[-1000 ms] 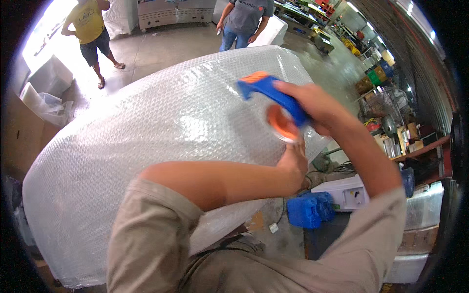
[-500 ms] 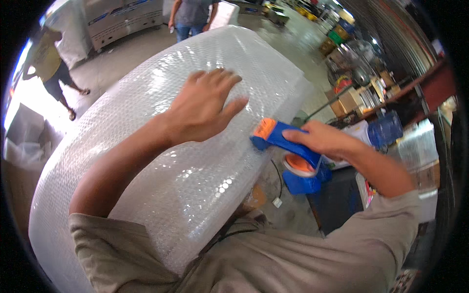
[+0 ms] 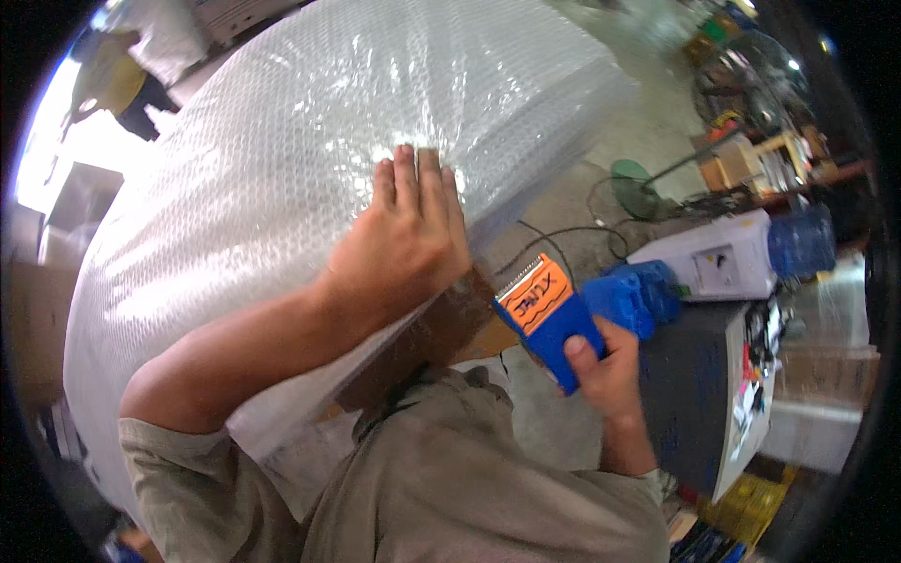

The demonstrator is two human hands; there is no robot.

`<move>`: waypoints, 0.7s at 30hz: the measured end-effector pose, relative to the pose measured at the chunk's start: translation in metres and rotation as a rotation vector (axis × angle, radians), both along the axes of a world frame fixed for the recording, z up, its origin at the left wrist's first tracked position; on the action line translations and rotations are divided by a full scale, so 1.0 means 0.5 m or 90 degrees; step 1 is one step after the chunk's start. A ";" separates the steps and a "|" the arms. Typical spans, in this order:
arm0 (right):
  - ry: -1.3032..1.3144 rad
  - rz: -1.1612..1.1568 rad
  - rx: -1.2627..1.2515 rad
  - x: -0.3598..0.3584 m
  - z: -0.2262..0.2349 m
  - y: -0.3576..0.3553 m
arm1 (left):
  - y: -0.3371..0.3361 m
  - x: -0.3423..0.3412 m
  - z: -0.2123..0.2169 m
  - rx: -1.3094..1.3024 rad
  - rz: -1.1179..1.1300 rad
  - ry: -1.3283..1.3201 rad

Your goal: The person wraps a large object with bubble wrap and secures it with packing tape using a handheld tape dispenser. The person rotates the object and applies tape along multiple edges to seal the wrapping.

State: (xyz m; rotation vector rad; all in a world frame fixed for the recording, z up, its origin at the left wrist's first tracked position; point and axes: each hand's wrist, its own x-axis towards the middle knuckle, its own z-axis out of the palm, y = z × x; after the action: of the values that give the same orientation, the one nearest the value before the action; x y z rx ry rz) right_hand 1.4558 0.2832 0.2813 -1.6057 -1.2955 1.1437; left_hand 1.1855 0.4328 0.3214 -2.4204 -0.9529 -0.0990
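Two things in hand: dispenser (image 3: 554, 324) and wrap (image 3: 253, 169). Dispenser is blue, with an orange label marked in black and a toothed metal edge pointing away from the wearer. It is in the right hand (image 3: 612, 371), off the near right edge of the wrap; whether the two touch, cannot tell. Right hand closed around the dispenser body, thumb laid along the near face, the other fingers mostly hidden.

Left hand (image 3: 404, 230) lies palm down on the wrap near that same edge, fingers straight and close side by side, tips directed away from the wearer; thumb not clearly seen. Wrap is clear, bubbled, drawn over a large bulky form; creases and glare fan out around the left fingertips.

Right of the dispenser: blue jugs (image 3: 631, 296), just beside a white cooler (image 3: 704, 258) with a blue bottle (image 3: 801, 242) at its far end. Dark box (image 3: 685, 389) on the near side of these. Black cable (image 3: 554, 239) looped on the floor (image 3: 563, 202) beyond the dispenser. Farther off, a fan (image 3: 751, 84), upper right; yellow crate (image 3: 746, 507), lower right. Upper left, a person (image 3: 114, 86) in a yellow top, well apart, blurred.
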 end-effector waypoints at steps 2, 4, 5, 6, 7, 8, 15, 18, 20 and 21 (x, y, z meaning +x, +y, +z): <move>0.038 0.008 0.086 0.002 -0.108 -0.001 | -0.005 -0.004 -0.007 -0.011 0.017 -0.030; 0.075 0.032 0.135 -0.016 -0.237 0.032 | -0.008 -0.008 -0.006 -0.030 -0.023 -0.109; 0.042 0.055 0.114 -0.029 -0.295 0.053 | -0.009 -0.008 0.000 -0.059 -0.020 -0.127; 0.008 0.079 0.051 -0.039 -0.349 0.076 | -0.011 -0.005 0.009 -0.063 -0.026 -0.165; 0.031 0.092 0.092 -0.045 -0.391 0.096 | -0.015 0.001 0.018 -0.109 0.017 -0.156; 0.036 0.106 0.088 -0.049 -0.430 0.118 | -0.019 0.012 0.027 -0.104 0.049 -0.145; 0.071 0.151 0.143 -0.046 -0.582 0.137 | -0.088 0.145 -0.081 -0.023 0.067 -0.056; -0.053 0.197 -0.027 -0.013 -0.617 0.132 | -0.098 0.142 -0.248 -0.303 0.129 0.083; -0.187 0.255 -0.030 0.009 -0.612 0.151 | -0.090 0.094 -0.360 -0.221 0.120 0.191; -0.267 0.285 -0.061 0.025 -0.598 0.163 | -0.096 0.072 -0.416 -0.169 0.130 0.266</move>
State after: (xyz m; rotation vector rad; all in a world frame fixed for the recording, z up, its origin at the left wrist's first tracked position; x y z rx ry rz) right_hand 1.4685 0.3645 -0.0179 -1.7366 -1.9748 1.1775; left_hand 1.2213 0.3848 0.1136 -2.4158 -1.0558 0.6172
